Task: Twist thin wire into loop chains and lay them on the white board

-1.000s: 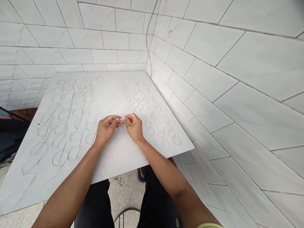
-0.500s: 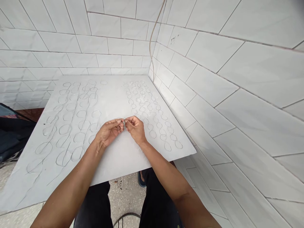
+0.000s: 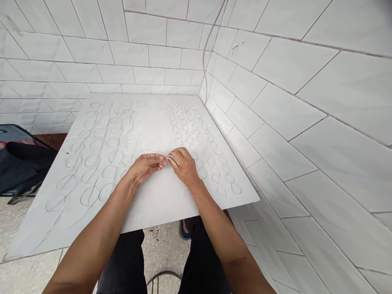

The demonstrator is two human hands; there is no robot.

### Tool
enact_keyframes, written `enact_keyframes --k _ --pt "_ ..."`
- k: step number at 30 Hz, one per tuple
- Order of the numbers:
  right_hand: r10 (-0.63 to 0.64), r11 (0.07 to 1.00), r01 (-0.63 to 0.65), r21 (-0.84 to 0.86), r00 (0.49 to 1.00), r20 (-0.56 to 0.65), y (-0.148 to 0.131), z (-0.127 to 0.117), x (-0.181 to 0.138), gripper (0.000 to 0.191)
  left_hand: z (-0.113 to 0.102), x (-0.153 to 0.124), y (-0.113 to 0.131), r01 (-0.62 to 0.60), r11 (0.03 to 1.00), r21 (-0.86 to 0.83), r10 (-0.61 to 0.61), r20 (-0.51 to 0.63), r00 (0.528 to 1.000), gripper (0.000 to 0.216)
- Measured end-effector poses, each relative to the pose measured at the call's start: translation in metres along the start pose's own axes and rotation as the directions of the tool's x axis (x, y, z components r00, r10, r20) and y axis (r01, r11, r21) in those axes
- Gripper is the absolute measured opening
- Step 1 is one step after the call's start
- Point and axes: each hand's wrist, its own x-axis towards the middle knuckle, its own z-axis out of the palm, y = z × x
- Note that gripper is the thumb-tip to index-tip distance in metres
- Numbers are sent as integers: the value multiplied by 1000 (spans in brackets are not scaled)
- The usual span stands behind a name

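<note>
Pinching a thin wire (image 3: 152,152) between the fingertips of the left hand (image 3: 146,166) and the right hand (image 3: 185,165), both narrowed tight on it and nearly touching. Holding it just above the middle of the white surface (image 3: 159,204), between the larger wire loops (image 3: 101,147) on the left and the smaller loops (image 3: 199,143) on the right. Working beside the tiled wall (image 3: 290,122), with a black bag (image 3: 21,163) well off to the left.

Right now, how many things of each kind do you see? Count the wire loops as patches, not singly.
Hands: 2, left hand, right hand
Pinched thin wire: 1
White board: 1
Loop patches: 2, big loops, small loops
Black bag: 1
Cords: 2, wall cord, floor cord
Total: 9
</note>
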Motion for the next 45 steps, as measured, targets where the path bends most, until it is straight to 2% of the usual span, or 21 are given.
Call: enact_keyframes --k 7,10,21,26,29,31,34,36,38,41,45 --pt "-106 994 106 11 993 52 1 -5 1 23 -1 -1 -1 26 1000 -4 -26 34 999 18" --pt "-115 993 114 30 992 56 -1 -6 1 24 -1 -1 -1 37 999 -39 -35 38 999 17" --pt "-29 979 22 203 999 31 -5 -5 5 22 -3 2 -3 33 995 -93 -28 50 998 16" --pt "12 979 -12 202 1000 4 -20 -9 7 24 5 -8 11 38 995 -89 -39 0 999 17" --pt "80 968 -74 238 997 -13 -39 -18 7 21 17 -28 25 13 996 -89 -17 -48 999 20" --pt "169 940 -154 303 985 -23 -54 -28 2 22 26 -48 31 -42 998 -49 37 -84 996 21" --pt "328 844 -328 424 942 75 -78 -43 -15 33 40 -82 32 -160 986 42 165 -141 976 22" --pt "384 757 -432 491 901 202 -95 -50 -31 42 49 -105 26 -229 967 108 246 -181 952 22" --pt "386 688 -478 545 878 284 -112 -53 -49 45 57 -126 17 -284 940 187 322 -220 921 22" --pt "389 642 -484 594 874 291 -138 -52 -76 40 65 -155 1 -332 907 261 396 -253 883 24" --pt "389 633 -490 598 870 301 -168 -48 -108 34 67 -190 -21 -349 907 236 408 -280 869 31"
